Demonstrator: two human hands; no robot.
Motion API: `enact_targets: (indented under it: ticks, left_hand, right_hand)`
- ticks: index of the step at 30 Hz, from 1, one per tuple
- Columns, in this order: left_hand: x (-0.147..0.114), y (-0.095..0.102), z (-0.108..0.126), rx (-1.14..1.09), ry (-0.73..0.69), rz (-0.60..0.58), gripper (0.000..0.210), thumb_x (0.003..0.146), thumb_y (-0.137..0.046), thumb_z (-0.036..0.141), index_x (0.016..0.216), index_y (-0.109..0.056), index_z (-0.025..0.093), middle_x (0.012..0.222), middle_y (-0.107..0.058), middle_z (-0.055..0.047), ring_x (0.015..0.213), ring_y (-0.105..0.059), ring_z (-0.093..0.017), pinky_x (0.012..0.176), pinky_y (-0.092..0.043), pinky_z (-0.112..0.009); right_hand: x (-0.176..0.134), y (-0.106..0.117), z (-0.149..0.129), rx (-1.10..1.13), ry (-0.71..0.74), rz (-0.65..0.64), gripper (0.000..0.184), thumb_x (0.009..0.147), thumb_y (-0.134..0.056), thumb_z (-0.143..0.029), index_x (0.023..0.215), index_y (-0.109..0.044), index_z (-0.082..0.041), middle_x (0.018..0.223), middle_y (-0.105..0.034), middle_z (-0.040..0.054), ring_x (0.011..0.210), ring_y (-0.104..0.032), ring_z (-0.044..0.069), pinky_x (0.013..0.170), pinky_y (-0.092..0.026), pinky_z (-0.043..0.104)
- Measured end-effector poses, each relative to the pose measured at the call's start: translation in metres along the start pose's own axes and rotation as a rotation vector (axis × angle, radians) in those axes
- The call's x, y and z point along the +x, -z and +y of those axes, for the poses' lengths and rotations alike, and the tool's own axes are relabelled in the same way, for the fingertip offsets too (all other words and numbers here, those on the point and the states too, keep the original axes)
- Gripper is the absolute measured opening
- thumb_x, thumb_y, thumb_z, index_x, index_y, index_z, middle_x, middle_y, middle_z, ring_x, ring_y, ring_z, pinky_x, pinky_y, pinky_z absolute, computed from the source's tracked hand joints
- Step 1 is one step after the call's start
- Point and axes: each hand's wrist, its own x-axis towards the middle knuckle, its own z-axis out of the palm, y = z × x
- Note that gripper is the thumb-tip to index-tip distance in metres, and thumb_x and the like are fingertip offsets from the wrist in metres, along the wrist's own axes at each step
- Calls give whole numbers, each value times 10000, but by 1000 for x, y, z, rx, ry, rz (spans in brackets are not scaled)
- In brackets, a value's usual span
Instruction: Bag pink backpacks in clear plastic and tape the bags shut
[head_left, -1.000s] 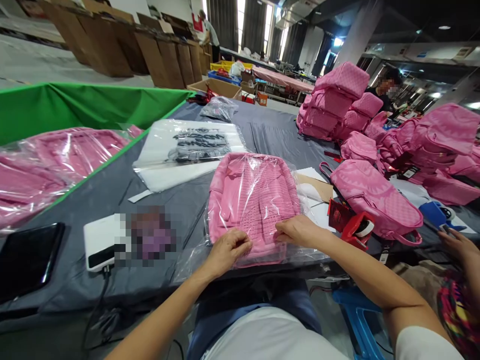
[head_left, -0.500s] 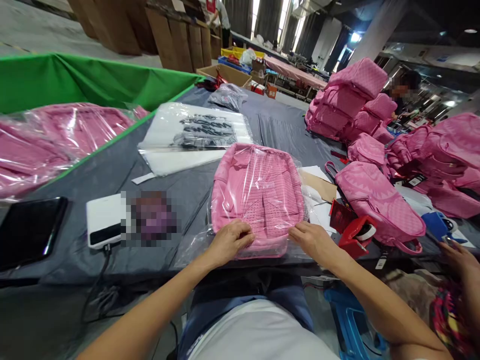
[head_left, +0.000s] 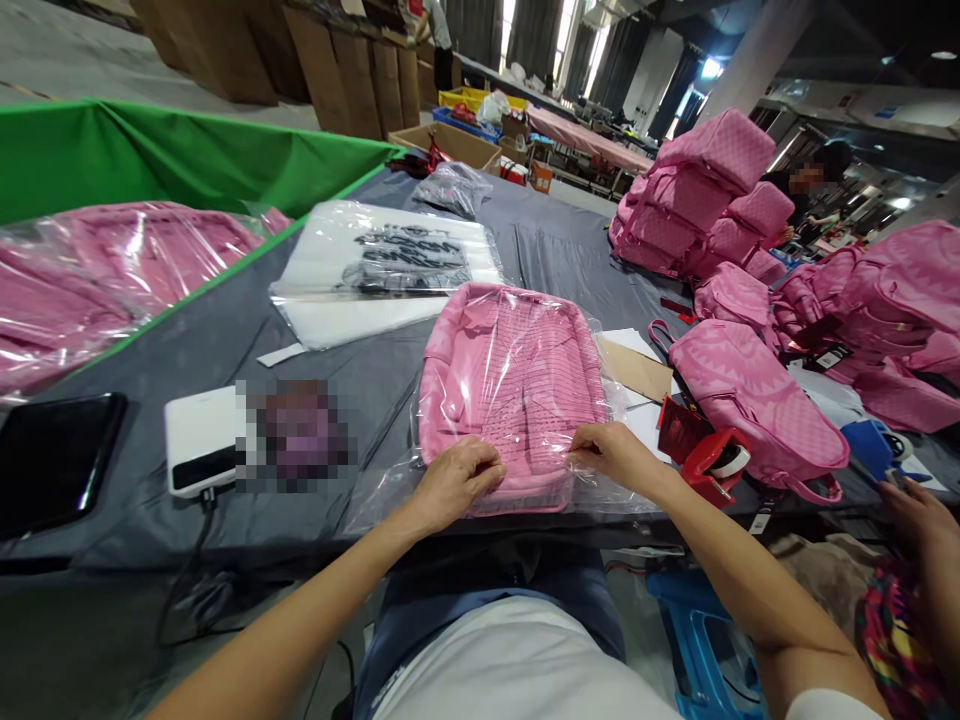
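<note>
A pink backpack (head_left: 517, 380) lies flat before me inside a clear plastic bag (head_left: 544, 345), straps side up. My left hand (head_left: 456, 480) is closed on the film at the backpack's lower left, fingertips pressed together. At its lower right, my right hand (head_left: 616, 455) pinches the same bag between thumb and fingers. Loose film spreads on the table to both sides. Just right of my right hand are a red tape dispenser (head_left: 716, 465), a piece of brown card (head_left: 637, 370) and another pink backpack (head_left: 754, 400) without a bag.
Flat plastic bags with black print (head_left: 390, 260) lie behind on the grey-covered table (head_left: 570, 240). A phone (head_left: 60, 460) and a white power bank (head_left: 199, 440) are at left, beside bagged backpacks (head_left: 150, 250). Backpacks are piled (head_left: 697, 200) at right; a co-worker's hand (head_left: 919, 510) is near a blue tape dispenser (head_left: 874, 450).
My right hand has moved slightly left and up along the bag's edge. My left hand stays almost in place on the film. The whole view has shifted a little.
</note>
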Motion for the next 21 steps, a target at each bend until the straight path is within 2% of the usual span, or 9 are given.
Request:
enact_targets:
  ticks: [5, 7, 11, 13, 15, 18, 20, 21]
  left_hand:
    - [-1, 2, 3, -2, 10, -8, 430, 851, -406, 527, 684, -570, 167, 786, -599, -81, 826, -518, -216, 785, -357, -356]
    - [-1, 2, 2, -4, 2, -12, 431, 853, -402, 529, 682, -564, 168, 782, -596, -79, 825, -517, -218, 789, -360, -358]
    - [-1, 1, 2, 21, -7, -17, 435, 865, -392, 527, 670, -549, 171, 766, -586, -76, 819, -512, -219, 782, -357, -358]
    - [-1, 0, 2, 35, -1, -17, 433, 865, -393, 524, 663, -543, 172, 763, -579, -77, 812, -508, -219, 771, -354, -356]
    - [-1, 0, 2, 38, 6, -14, 426, 866, -395, 519, 662, -537, 173, 760, -573, -76, 805, -506, -217, 759, -353, -352]
    - [-1, -1, 3, 32, 10, -4, 405, 862, -401, 501, 661, -534, 175, 757, -573, -74, 807, -508, -216, 762, -354, -352]
    - [-1, -1, 3, 25, 5, -2, 388, 858, -409, 485, 662, -539, 177, 759, -581, -74, 816, -511, -218, 770, -356, -353]
    - [-2, -1, 3, 21, 3, 1, 383, 856, -414, 484, 664, -542, 178, 760, -584, -74, 817, -511, -218, 771, -356, -354]
  right_hand:
    - [7, 4, 9, 161, 46, -7, 133, 857, -759, -25, 799, -676, -111, 688, -651, -2, 620, -578, 120, 586, -366, 206]
    - [12, 3, 19, 265, 10, -41, 145, 849, -781, -146, 775, -659, -114, 654, -629, 2, 599, -557, 126, 557, -357, 210]
    - [28, 1, 39, 512, -114, -202, 419, 735, -812, -484, 759, -610, -118, 639, -599, 26, 564, -504, 137, 503, -339, 218]
    - [34, 4, 46, 491, -171, -241, 452, 716, -826, -501, 781, -582, -127, 641, -588, 15, 557, -490, 132, 495, -315, 217]
    - [36, 8, 50, 290, -230, -152, 387, 761, -842, -388, 790, -547, -140, 642, -570, -6, 569, -489, 131, 508, -296, 221]
    - [22, 11, 42, -168, -273, 183, 251, 825, -780, -125, 792, -532, -149, 621, -534, -21, 570, -481, 141, 531, -285, 246]
    - [1, 5, 25, -353, -102, 436, 176, 884, -688, -51, 827, -555, -151, 675, -566, 5, 605, -519, 159, 567, -356, 263]
    - [-12, 0, 13, -396, 59, 541, 128, 927, -638, -47, 873, -579, -148, 744, -604, 35, 659, -560, 172, 614, -419, 274]
